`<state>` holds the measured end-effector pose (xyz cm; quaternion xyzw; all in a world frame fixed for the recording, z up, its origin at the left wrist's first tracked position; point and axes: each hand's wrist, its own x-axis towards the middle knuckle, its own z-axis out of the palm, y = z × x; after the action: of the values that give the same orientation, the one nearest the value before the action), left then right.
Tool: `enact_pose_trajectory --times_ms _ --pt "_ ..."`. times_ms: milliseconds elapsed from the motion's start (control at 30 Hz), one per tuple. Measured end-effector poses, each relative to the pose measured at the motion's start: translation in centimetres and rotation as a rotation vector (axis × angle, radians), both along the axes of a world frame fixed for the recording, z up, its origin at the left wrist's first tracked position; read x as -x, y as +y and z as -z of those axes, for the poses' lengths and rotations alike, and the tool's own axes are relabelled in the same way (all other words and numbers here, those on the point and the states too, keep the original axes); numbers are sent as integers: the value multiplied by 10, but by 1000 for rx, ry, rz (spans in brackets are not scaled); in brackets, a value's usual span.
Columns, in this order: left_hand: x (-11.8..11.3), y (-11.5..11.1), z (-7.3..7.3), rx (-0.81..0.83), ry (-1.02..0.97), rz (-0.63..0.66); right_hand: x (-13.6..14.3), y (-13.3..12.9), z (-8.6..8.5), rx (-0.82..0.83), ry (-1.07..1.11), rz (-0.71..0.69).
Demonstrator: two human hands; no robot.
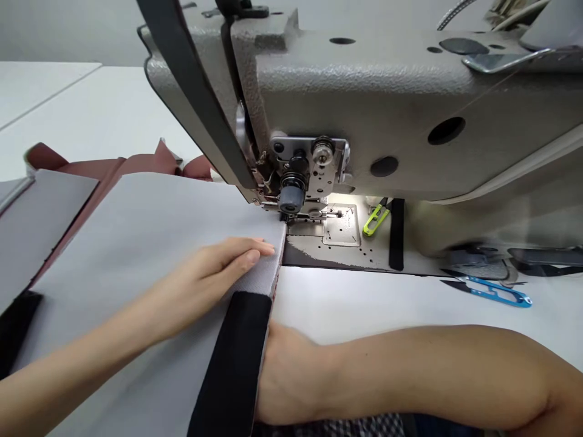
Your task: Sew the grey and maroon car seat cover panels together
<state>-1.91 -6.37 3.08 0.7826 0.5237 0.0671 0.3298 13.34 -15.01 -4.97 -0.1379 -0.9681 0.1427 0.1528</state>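
Grey fabric point(136, 243) under flat left hand point(223, 261); right hand point(282, 376) grip unclear; blue snips point(496, 293) aside.

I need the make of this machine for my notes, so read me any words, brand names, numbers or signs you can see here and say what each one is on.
None can be read.
sewing machine: bare grey casing, no brand or number showing.
grey fabric, under the left hand: no print.
black strip, by the right hand: no label.
blue snips and green snips: no marking to be made out.
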Motion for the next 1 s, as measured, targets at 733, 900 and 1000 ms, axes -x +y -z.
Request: enact_pose_trajectory --times_ms 733,900,1000 --pt "0 1 28 -374 162 302 -22 25 -8 -133 155 115" --pt "-3 9 25 -332 157 302 -23 32 -4 -42 135 69" --pt "-3 14 25 -314 150 311 -22 39 -4 -56 109 93"
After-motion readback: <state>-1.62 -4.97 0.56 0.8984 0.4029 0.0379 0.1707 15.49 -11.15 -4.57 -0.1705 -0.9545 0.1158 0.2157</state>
